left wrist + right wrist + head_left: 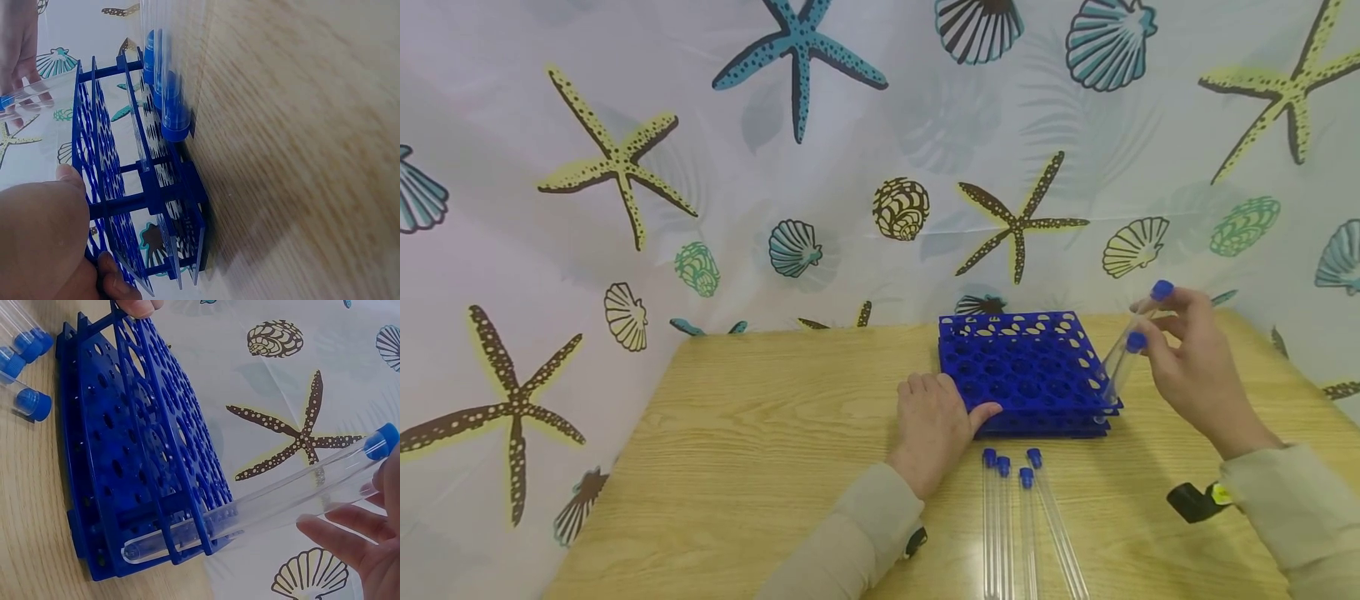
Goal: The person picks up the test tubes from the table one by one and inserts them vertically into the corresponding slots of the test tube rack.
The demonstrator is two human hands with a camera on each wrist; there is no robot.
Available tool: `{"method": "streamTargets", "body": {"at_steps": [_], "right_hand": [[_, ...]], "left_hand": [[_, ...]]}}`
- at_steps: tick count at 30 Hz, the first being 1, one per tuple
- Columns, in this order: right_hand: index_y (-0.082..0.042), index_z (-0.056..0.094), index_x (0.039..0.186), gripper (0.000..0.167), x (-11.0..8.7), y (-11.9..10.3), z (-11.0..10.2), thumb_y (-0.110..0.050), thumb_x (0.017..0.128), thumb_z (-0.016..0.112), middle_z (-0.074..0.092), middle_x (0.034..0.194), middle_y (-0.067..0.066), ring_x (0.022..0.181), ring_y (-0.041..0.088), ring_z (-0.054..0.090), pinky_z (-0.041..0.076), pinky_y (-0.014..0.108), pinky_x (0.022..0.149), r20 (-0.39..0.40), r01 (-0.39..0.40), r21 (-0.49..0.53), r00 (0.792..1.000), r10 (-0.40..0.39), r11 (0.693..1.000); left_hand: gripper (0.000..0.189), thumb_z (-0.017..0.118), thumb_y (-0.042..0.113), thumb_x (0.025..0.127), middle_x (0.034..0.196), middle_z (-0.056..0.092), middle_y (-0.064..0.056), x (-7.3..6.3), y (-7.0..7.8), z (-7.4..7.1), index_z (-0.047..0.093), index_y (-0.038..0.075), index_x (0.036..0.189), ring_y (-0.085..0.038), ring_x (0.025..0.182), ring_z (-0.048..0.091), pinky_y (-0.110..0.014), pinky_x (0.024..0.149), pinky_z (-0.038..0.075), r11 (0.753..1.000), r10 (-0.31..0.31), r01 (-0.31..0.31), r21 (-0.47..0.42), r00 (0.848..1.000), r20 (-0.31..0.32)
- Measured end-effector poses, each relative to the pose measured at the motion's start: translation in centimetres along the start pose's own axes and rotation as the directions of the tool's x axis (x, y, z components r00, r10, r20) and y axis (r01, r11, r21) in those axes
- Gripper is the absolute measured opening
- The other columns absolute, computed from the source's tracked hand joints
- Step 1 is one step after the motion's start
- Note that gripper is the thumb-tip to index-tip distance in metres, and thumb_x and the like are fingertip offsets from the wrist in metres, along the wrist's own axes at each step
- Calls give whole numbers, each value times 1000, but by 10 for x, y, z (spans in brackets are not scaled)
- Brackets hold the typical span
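Note:
A blue test tube rack (1022, 367) with rows of round holes stands on the table. My left hand (932, 421) grips its front left corner, thumb along the front top edge and fingers at the side. At the right end, my right hand (1198, 367) pinches a clear test tube near its blue cap (1137, 342). Slanting, this tube (187, 536) passes through a corner hole, its rounded bottom between the rack's tiers. Another tube's blue cap (1162, 290) shows by the right fingertips, its lower part overlapping the rack's right side.
Several capped test tubes (1028, 533) lie on the wooden table (760, 450) in front of the rack, caps toward it. A small black object (1191, 502) with a yellow patch shows beside the right sleeve. Behind the table hangs a shell-and-starfish curtain (835, 167).

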State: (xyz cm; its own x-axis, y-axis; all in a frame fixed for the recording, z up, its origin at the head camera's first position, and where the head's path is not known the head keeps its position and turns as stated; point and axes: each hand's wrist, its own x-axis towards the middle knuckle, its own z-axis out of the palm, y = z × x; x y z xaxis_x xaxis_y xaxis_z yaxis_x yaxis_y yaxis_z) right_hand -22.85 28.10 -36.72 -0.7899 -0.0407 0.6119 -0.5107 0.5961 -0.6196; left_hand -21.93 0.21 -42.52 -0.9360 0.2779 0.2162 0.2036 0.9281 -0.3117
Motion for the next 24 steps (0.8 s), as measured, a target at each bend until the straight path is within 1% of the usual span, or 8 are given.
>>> {"method": "streamTargets", "body": {"at_steps": [3, 6, 9, 13, 20, 24], "right_hand": [[7, 33, 131, 36, -1, 2, 1, 7, 99, 47, 51, 111, -10, 96, -8, 56, 48, 3, 75, 11, 6, -8, 1000, -6, 1000], [4, 33, 133, 38, -2, 6, 2, 9, 97, 48, 55, 108, -7, 101, -10, 55, 47, 2, 76, 27, -2, -11, 1000, 2, 1000], [4, 33, 134, 41, -3, 9, 2, 11, 97, 47, 56, 108, -8, 104, -12, 53, 46, 1, 79, 48, -15, -19, 999, 16, 1000], [6, 32, 134, 41, -4, 11, 3, 14, 95, 44, 57, 108, -9, 101, -12, 55, 45, 1, 79, 72, -7, -17, 997, 8, 1000], [6, 33, 133, 43, -6, 17, 4, 18, 92, 42, 59, 107, -8, 96, -15, 56, 46, 2, 75, 81, 66, -44, 995, -63, 997], [4, 33, 136, 49, -7, 18, 4, 20, 90, 40, 58, 107, -12, 94, -15, 56, 47, 3, 74, 97, 57, -39, 994, -53, 998]], "left_hand": [[78, 2, 76, 92, 65, 35, 4, 0, 0, 0, 45, 14, 70, -16, 61, 34, -29, 59, 20, 1000, 1, -1, 0, 1000, 1], [79, 2, 76, 92, 66, 36, 4, -1, 0, 0, 45, 14, 71, -16, 61, 34, -29, 59, 21, 1000, -1, 1, 0, 1000, 11], [79, 1, 77, 91, 66, 36, 3, -1, 1, 0, 45, 14, 71, -17, 61, 34, -29, 59, 21, 1000, -5, 5, 1, 1000, 18], [79, 3, 77, 91, 66, 37, 3, 0, 1, 1, 45, 14, 71, -16, 62, 36, -29, 60, 22, 1000, -13, 13, -8, 1000, 19], [79, 6, 78, 91, 65, 37, 3, 0, 0, 0, 46, 13, 71, -17, 62, 37, -28, 59, 22, 1000, -20, 20, -17, 1000, 6], [79, 6, 78, 91, 65, 38, 3, 0, 1, 0, 46, 13, 71, -16, 62, 37, -28, 59, 21, 1000, -27, 26, -10, 1000, -8]]}}
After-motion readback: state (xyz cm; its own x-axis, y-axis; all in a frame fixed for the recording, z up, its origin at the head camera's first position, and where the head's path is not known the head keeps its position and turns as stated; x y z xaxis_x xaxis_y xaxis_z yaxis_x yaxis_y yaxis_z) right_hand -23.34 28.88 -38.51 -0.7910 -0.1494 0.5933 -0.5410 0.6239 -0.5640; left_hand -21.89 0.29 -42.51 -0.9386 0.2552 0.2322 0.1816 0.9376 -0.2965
